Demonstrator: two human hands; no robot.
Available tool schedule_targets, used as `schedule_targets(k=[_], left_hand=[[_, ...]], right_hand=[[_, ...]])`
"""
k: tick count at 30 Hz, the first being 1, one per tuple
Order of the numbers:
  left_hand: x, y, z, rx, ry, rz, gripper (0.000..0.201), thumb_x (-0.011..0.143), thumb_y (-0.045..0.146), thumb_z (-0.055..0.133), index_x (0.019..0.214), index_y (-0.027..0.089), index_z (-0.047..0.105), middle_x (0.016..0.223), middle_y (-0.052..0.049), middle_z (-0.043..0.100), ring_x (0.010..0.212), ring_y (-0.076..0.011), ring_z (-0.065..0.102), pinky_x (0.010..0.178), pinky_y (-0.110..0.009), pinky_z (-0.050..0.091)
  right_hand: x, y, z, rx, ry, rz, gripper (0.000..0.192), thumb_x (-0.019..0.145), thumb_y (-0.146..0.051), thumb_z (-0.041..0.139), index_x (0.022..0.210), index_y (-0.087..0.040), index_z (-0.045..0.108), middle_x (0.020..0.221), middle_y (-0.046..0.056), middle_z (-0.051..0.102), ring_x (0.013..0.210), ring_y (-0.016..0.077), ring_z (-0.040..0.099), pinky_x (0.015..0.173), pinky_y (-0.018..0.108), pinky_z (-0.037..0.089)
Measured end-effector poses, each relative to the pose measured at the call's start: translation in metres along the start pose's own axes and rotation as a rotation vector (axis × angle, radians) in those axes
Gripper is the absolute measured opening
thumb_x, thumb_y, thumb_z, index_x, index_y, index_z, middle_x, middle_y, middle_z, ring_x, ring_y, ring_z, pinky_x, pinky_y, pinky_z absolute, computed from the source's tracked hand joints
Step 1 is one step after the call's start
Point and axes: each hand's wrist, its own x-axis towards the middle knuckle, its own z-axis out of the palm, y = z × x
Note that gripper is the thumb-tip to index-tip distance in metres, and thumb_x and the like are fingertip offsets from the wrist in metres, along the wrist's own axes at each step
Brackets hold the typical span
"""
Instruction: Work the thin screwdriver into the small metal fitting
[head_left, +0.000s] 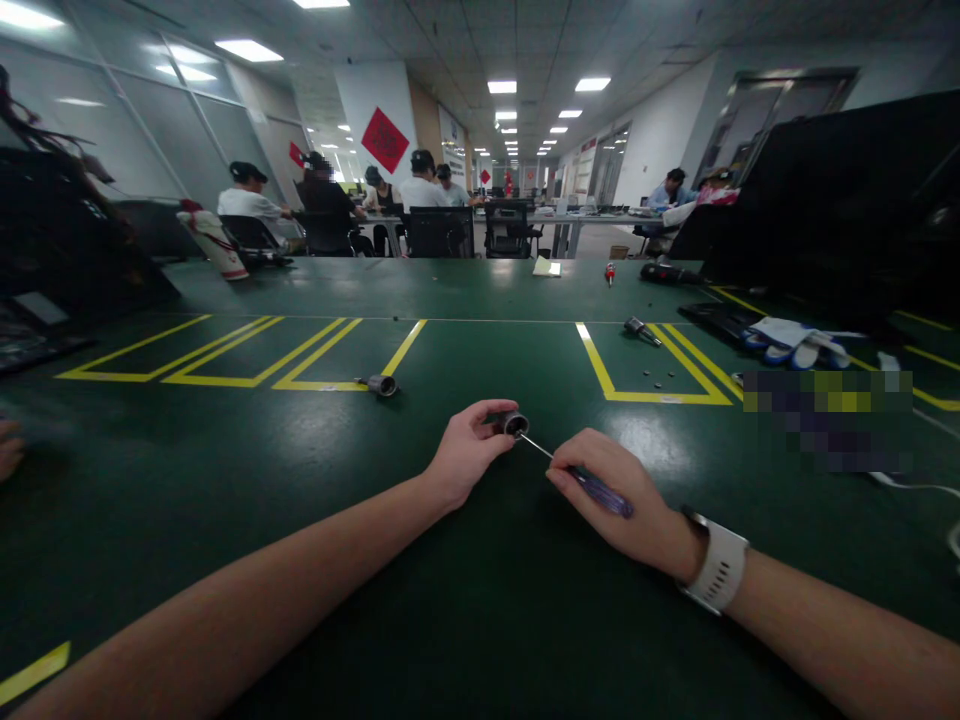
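My left hand (465,452) grips a small dark cylindrical metal part (513,423) just above the green table (300,480). My right hand (615,495), with a white watch on its wrist, holds a thin screwdriver with a purple handle (596,488). Its metal shaft points up-left and its tip meets the open end of the cylindrical part. The two hands are close together near the table's middle.
A second small cylinder (382,385) lies on the yellow floor-style lines to the left. A small tool (641,330) and tiny screws (654,380) lie in the yellow-lined box at right. Gloves (787,340), a red screwdriver (610,271) and black equipment sit farther right. Several people sit at far tables.
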Motion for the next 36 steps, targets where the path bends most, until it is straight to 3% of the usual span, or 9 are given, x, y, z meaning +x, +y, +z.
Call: schedule_targets(k=[21, 30, 36], left_hand=[[-0.0039, 0.0008, 0.0043, -0.031, 0.018, 0.038, 0.030, 0.068, 0.001, 0.057, 0.094, 0.015, 0.060, 0.100, -0.006, 0.066, 0.092, -0.0166, 0.065, 0.086, -0.035, 0.051], [-0.0012, -0.0010, 0.0075, -0.046, 0.097, 0.034, 0.024, 0.065, 0.002, 0.057, 0.086, 0.013, 0.061, 0.097, -0.005, 0.066, 0.086, -0.0159, 0.065, 0.084, -0.033, 0.051], [-0.0002, -0.0023, 0.0071, -0.062, 0.080, 0.048, 0.023, 0.066, 0.004, 0.059, 0.086, 0.013, 0.062, 0.095, -0.005, 0.066, 0.086, -0.0171, 0.065, 0.081, -0.034, 0.052]], right_hand=[[0.0012, -0.0013, 0.0059, -0.057, -0.119, -0.018, 0.011, 0.085, -0.015, 0.049, 0.093, -0.019, 0.056, 0.088, 0.006, 0.062, 0.082, 0.0180, 0.055, 0.072, 0.033, 0.047], [0.0000, -0.0009, 0.0046, -0.077, -0.093, -0.060, 0.009, 0.086, -0.016, 0.049, 0.091, -0.018, 0.056, 0.086, 0.006, 0.062, 0.080, 0.0171, 0.054, 0.072, 0.032, 0.046], [0.0011, -0.0010, 0.0057, -0.078, -0.102, -0.055, 0.009, 0.086, -0.015, 0.049, 0.091, -0.017, 0.056, 0.087, 0.006, 0.062, 0.081, 0.0175, 0.054, 0.072, 0.033, 0.047]])
